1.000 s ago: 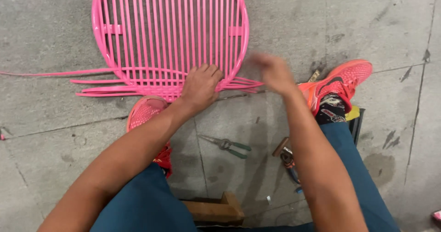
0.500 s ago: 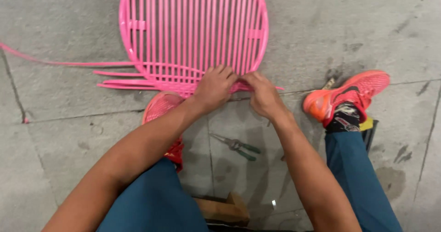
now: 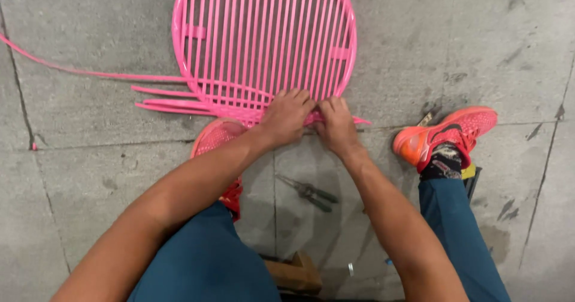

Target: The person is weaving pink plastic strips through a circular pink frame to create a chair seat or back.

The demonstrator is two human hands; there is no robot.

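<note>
Both hands, left [image 3: 287, 117] and right [image 3: 336, 122], have met, grip closed (knuckles up) on pink cords [image 3: 314, 120].

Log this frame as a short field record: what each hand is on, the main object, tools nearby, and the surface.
left hand: left hand grips the near rim of the pink round frame
right hand: right hand pinches pink cord at the same rim, beside the left
frame: lies flat, strung with parallel pink cords; loose ends trail left
tools: pliers on the floor between the legs, untouched
seat: wooden stool, partly visible
surface: concrete floor
</note>
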